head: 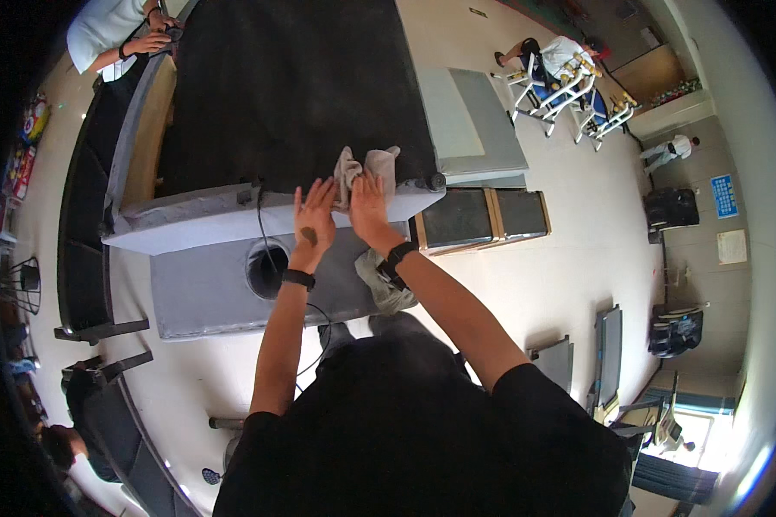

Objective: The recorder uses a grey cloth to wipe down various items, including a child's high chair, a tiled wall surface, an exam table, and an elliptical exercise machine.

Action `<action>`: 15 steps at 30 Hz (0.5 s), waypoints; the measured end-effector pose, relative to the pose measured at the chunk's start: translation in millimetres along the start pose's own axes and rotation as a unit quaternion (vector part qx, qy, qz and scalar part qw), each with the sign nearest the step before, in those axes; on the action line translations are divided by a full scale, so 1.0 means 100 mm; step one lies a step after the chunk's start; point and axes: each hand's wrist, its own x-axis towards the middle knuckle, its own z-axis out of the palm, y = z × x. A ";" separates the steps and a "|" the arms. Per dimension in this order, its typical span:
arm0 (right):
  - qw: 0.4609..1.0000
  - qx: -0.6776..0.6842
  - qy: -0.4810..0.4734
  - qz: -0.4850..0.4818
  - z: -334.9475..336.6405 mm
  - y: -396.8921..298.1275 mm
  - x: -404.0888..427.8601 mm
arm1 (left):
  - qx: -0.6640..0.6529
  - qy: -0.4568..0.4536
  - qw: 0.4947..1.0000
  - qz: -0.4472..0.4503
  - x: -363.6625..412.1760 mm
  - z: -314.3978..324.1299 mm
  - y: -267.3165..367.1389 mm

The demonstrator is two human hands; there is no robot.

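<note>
My left hand (315, 216) lies with its fingers apart on the light grey upholstered edge (187, 223) of a large piece of furniture, just left of a greyish-pink cloth (380, 165). My right hand (367, 201) presses its fingers on the lower part of that cloth, which lies bunched over the edge and the black fabric panel (297, 84). Below my hands is a grey padded surface (200, 291) with a round dark hole (266, 270). A thin black cable (260, 220) runs over the edge towards the hole. Another cloth (385, 284) lies under my right wrist.
At the upper left, another person's hands (155, 35) hold a small dark object by the furniture corner. Wood-edged black panels (462, 218) and a grey padded piece (478, 123) stand to the right. Black padded furniture (87, 226) stands to the left. A person (566, 58) sits at the upper right.
</note>
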 end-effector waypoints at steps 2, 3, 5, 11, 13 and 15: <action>1.000 0.006 0.002 -0.004 -0.01 -0.06 0.04 | -0.006 -0.001 1.000 0.000 0.01 -0.01 -0.04; 1.000 0.009 0.003 -0.012 0.00 -0.10 0.04 | -0.016 0.002 1.000 -0.002 0.00 -0.05 -0.07; 0.999 0.025 -0.022 -0.006 -0.07 -0.03 0.08 | -0.010 0.011 1.000 -0.002 0.03 0.01 -0.08; 0.985 0.120 -0.071 -0.098 -0.27 0.21 0.04 | 0.039 0.012 0.994 -0.099 0.03 0.14 0.13; 0.981 0.163 -0.041 -0.101 -0.25 0.38 0.02 | 0.076 0.011 0.989 -0.123 0.08 0.19 0.28; 0.973 0.206 -0.011 -0.107 -0.24 0.58 -0.04 | 0.113 0.013 0.982 -0.149 0.15 0.31 0.46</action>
